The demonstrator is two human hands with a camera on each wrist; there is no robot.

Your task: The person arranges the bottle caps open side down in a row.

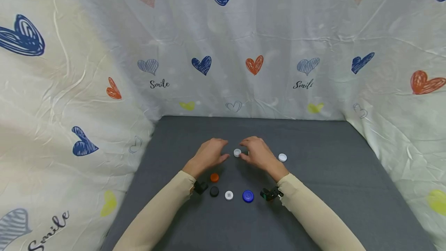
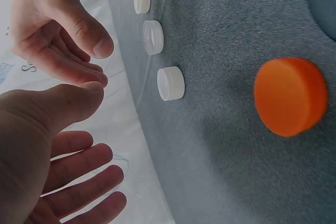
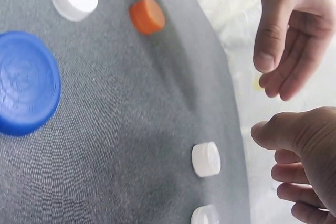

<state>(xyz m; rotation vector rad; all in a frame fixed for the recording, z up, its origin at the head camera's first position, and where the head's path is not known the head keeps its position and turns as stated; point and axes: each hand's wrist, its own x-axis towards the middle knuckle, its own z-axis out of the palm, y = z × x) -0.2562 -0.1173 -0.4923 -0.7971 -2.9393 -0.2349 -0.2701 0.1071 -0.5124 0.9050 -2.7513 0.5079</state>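
Note:
Above the grey table, my left hand (image 1: pixel 208 154) and right hand (image 1: pixel 258 153) face each other with relaxed fingers, both holding nothing. A white bottle cap (image 1: pixel 237 152) lies on the table between them, beside the right thumb in the head view. Nearer to me than the left hand sits an orange cap (image 1: pixel 214 177). In the left wrist view a row of pale caps runs away from the white one, including a clear-rimmed cap (image 2: pixel 153 37). The right hand hides part of this row in the head view; a white cap (image 1: pixel 282 157) shows at its right.
Closer to me a black cap (image 1: pixel 214 191), a white cap (image 1: pixel 229 195) with a square mark and a larger blue cap (image 1: pixel 248 196) lie in a rough row. Heart-printed white cloth (image 1: pixel 278 22) hangs behind and beside the grey table (image 1: pixel 334 189).

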